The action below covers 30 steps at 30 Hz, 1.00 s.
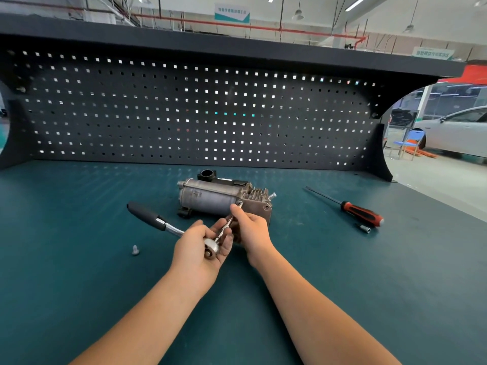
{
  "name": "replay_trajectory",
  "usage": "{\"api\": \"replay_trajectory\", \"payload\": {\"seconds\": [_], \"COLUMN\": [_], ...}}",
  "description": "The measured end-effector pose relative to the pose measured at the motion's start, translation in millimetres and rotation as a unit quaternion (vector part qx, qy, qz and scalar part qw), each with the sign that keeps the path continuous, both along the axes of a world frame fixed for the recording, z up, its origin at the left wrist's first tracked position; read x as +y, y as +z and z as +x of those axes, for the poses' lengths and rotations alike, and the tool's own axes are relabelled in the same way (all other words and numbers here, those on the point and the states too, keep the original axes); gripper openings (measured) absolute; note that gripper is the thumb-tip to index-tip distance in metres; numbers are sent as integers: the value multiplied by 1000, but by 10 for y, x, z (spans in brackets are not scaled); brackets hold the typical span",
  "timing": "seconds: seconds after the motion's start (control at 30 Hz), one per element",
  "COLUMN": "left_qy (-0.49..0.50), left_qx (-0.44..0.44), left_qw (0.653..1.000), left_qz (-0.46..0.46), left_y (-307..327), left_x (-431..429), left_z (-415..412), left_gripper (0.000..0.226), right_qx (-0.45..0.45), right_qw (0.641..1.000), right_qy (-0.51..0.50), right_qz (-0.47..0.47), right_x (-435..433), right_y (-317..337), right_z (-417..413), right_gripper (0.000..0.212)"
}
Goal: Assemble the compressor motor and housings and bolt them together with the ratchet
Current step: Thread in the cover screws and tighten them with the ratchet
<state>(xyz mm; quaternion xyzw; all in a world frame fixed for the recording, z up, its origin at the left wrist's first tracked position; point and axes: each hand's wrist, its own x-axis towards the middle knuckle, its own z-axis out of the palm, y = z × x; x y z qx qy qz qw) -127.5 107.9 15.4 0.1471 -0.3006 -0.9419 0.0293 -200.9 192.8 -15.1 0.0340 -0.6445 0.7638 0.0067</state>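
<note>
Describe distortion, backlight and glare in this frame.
Head view: the wide-angle lens bows the shelf and pegboard; daylight shows through the pegboard holes, leaving the panel dark; a bright glint sits on the ratchet head; compressor and screwdriver look sharp.

Grey compressor (210, 200) lies sideways, ratchet (168, 227) extension against it.

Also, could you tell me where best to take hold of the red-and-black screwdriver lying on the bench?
Grip the red-and-black screwdriver by its thick handle, coming from above at the near right end; the thin shaft points away, towards the far left.
</note>
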Motion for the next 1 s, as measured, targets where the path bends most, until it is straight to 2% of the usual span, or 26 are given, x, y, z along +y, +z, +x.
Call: {"api": "replay_trajectory", "payload": {"seconds": [0.1, 0.23, 0.33, 0.5, 0.57, 0.63, 0.67, 0.7, 0.73, 0.77, 0.8, 0.83, 0.87, 0.9, 0.93, 0.97, 1.0], "left_qy": [1, 16, 8, 15, 20, 30, 34, 36, 44, 49, 43, 34, 33, 39, 44, 42, 37], "left_qx": [-7, -10, -17, -5, 5, 31, 56, 89, 129, 164, 180, 181, 180, 178, 181, 189, 196], "left_qw": [1000, 1000, 999, 999, 1000, 990, 971, 935, 868, 757, 620, 496, 420, 401, 428, 474, 536], "left_qz": [-5, 9, 32, 45, 2, -132, -230, -343, -477, -630, -762, -849, -889, -898, -884, -859, -820], "left_y": [-1, -19, -17, -30, -28, -34, -32, -23, -30, -58, -110, -146, -179, -198, -206, -196, -181], "left_x": [-18, -35, -22, -13, -15, -9, -11, -15, -26, -38, -42, -31, -22, -14, -10, -14, -16], "left_z": [-10, -20, -7, -10, -19, -38, -37, -20, 1, 13, 18, 29, 34, 31, 29, 24, 25], "left_gripper": [28, 37, 21, 23, 30, 40, 43, 44, 44, 44, 45, 48, 51, 53, 54, 55, 55], "right_qx": [-2, 8, 9, 9, 4, -6, -13, -17, -18, -15, -8, 1, 9, 10, 1, -17, -38], "right_qw": [1000, 1000, 1000, 999, 999, 1000, 1000, 1000, 1000, 999, 999, 999, 999, 999, 1000, 999, 998], "right_qy": [2, 6, 7, -5, -8, -4, -5, -9, -17, -28, -41, -45, -41, -32, -27, -26, -28], "right_qz": [6, 21, 27, 36, 31, 18, 12, 10, 7, 6, 6, 7, 4, -1, -7, -20, -41], "right_x": [-15, -7, -6, -13, -26, -35, -38, -44, -47, -49, -43, -34, -29, -28, -29, -34, -35], "right_y": [-9, -16, -12, -16, -21, -15, -8, -2, -1, -4, -9, -14, -19, -19, -16, -7, 4], "right_z": [1, 1, 6, -10, -1, 10, 16, 13, 9, 5, 0, -8, -5, -5, -2, -10, -17], "right_gripper": [34, 37, 39, 35, 34, 34, 35, 35, 34, 34, 34, 37, 40, 42, 41, 38, 33]}}
